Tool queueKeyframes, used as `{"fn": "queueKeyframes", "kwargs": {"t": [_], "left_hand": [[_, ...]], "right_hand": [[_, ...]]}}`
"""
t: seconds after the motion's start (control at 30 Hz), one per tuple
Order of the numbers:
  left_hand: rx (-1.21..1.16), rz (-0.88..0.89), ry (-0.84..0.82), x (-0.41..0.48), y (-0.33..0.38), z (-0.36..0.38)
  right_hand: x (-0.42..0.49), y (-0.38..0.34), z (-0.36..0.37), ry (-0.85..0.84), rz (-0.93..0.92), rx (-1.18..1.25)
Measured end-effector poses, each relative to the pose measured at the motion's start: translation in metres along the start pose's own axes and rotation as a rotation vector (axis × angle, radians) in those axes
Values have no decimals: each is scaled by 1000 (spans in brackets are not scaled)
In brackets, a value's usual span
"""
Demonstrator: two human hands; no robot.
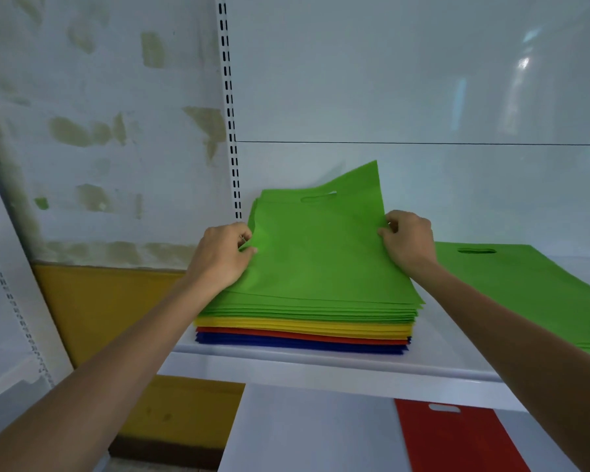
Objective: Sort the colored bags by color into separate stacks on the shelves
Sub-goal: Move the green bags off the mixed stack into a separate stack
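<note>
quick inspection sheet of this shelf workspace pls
surface: white upper shelf, lower shelf beneath
job's things: mixed stack, green over yellow, red, blue; top green bag, far corner lifted; separate green stack at right; red bag on lower shelf
clutter: nothing seen
grippers: left hand and right hand pinch the top green bag's side edges
cables: nothing seen
surroundings: stained wall, slotted upright, white back panel
</note>
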State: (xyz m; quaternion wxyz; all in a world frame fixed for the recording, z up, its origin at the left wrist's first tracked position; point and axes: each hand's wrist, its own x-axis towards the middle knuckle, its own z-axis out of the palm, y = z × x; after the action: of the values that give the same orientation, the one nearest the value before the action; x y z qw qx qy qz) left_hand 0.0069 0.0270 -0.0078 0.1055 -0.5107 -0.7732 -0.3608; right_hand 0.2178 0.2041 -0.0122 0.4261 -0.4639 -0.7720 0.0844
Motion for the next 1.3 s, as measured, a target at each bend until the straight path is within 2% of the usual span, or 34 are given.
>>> {"fn": "queueKeyframes", "kwargs": {"t": [0.17,0.27,0.43,0.63,0.93,1.2,1.3], "left_hand": [[-11,-9,-19,0,22,1],[9,51,-26,2,45,7],[-3,158,-43,3,100,27],[-15,140,-51,-1,177,68],[73,98,-151,-18,261,131],[155,12,-320,-49,270,185],[185,-29,-340,-59,267,196]], "right_hand": [[-1,9,-17,65,-18,-28],[2,25,-38,95,25,36],[13,66,-82,141,23,27],[26,130,-144,139,-9,-41],[34,215,-199,-110,-17,-183],[23,271,-186,-443,67,-308],[17,287,-172,-520,115,-316]]}}
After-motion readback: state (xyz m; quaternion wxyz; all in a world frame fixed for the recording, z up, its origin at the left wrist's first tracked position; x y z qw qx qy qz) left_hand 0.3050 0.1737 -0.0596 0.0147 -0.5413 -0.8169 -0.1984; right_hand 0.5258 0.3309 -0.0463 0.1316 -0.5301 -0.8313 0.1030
